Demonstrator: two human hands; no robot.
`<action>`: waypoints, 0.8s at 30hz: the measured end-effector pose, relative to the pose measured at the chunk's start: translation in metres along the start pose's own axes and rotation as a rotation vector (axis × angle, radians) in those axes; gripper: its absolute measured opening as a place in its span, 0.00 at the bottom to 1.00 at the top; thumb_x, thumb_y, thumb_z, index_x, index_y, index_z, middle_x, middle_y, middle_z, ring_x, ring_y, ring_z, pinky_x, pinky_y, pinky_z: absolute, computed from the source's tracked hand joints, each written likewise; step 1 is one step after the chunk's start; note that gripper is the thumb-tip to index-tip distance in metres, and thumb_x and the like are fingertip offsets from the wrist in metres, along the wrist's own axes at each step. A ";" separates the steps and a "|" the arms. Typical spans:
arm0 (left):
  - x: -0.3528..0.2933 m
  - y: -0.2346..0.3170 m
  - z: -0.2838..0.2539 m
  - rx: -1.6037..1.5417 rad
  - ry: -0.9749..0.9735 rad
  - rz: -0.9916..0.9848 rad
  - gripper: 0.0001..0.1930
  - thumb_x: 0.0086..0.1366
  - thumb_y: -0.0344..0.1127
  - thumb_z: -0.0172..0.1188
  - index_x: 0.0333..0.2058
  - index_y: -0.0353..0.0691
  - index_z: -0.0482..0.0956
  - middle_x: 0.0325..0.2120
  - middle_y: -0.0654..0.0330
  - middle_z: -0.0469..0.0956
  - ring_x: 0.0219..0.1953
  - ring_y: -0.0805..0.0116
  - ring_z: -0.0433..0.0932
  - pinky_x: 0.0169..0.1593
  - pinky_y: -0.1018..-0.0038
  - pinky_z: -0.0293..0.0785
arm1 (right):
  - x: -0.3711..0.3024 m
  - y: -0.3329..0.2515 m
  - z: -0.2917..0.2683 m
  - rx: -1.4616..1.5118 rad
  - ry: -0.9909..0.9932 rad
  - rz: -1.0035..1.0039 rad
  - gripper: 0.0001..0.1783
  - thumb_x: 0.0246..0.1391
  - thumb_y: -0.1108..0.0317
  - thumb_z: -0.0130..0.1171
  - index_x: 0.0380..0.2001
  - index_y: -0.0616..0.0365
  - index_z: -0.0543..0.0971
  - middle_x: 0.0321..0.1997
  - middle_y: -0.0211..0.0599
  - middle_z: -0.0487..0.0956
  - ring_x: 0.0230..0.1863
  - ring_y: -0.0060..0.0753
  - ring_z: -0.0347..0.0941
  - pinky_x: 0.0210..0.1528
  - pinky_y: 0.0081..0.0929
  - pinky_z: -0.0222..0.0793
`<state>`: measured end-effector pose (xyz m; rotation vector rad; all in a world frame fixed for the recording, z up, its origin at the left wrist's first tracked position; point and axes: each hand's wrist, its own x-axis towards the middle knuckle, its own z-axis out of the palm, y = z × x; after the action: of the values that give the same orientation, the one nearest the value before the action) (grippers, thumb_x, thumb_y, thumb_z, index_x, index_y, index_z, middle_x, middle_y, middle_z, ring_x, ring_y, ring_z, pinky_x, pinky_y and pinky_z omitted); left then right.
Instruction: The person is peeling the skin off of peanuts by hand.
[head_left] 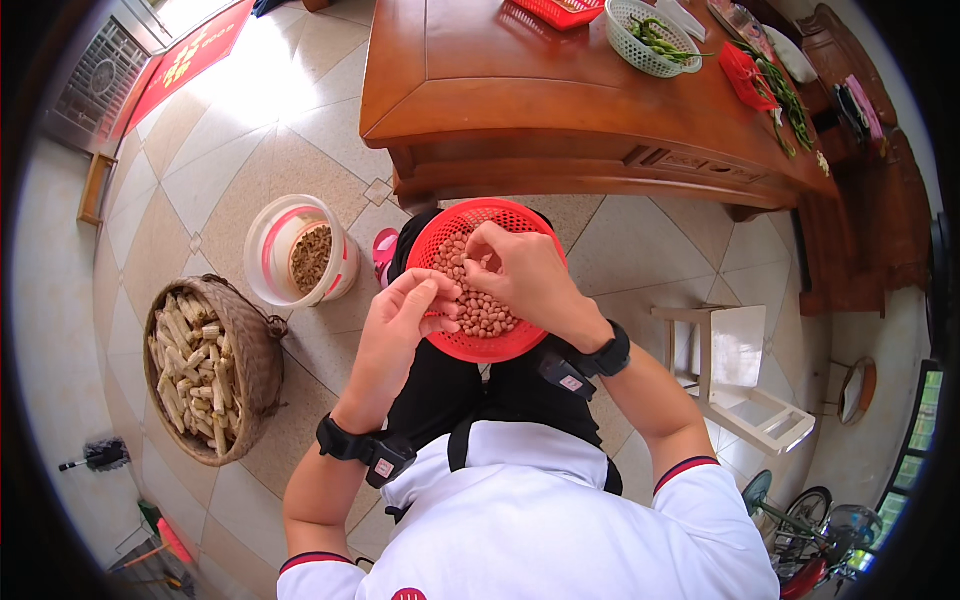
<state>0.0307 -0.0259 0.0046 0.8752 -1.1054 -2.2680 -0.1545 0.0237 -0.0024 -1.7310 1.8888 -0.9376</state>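
Note:
A red plastic basket [493,210] rests on my lap with many shelled peanuts [482,312] in it. Over its left rim, my left hand [402,308] is closed, thumb and fingertips pressed together. My right hand [522,275] hovers above the peanuts from the right, its fingers curled into a pinch close to the left fingertips. Whatever either pinch holds is too small or too hidden to make out. Both wrists wear black straps.
Left of my legs stand a white bucket [338,285] holding brown peanut shells and a woven basket [262,350] full of pale corn cobs. Ahead is a wooden table [560,110] bearing a white colander [625,45] and green vegetables. A white stool [735,345] lies to the right.

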 end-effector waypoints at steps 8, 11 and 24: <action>0.017 -0.013 0.016 -0.001 -0.096 -0.020 0.08 0.67 0.33 0.54 0.42 0.37 0.74 0.33 0.64 0.77 0.34 0.79 0.76 0.40 0.81 0.75 | -0.025 -0.030 -0.042 0.307 -0.031 -0.007 0.10 0.48 0.74 0.61 0.36 0.64 0.77 0.28 0.37 0.75 0.28 0.25 0.73 0.32 0.19 0.69; 0.020 -0.017 0.018 -0.176 -0.094 -0.111 0.08 0.67 0.33 0.55 0.41 0.38 0.75 0.33 0.65 0.78 0.33 0.79 0.76 0.39 0.82 0.74 | -0.030 -0.022 -0.037 0.469 0.021 0.126 0.10 0.52 0.73 0.60 0.38 0.64 0.78 0.30 0.32 0.76 0.30 0.19 0.73 0.34 0.17 0.69; 0.018 -0.016 0.023 0.022 -0.036 -0.102 0.07 0.65 0.34 0.57 0.36 0.36 0.78 0.28 0.66 0.78 0.28 0.82 0.73 0.31 0.85 0.72 | -0.035 -0.005 -0.025 0.824 -0.002 0.244 0.05 0.52 0.74 0.59 0.30 0.67 0.79 0.30 0.31 0.79 0.32 0.15 0.73 0.34 0.15 0.70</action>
<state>0.0001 -0.0165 -0.0037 0.9224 -1.1264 -2.3677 -0.1634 0.0631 0.0129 -0.9846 1.3568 -1.3483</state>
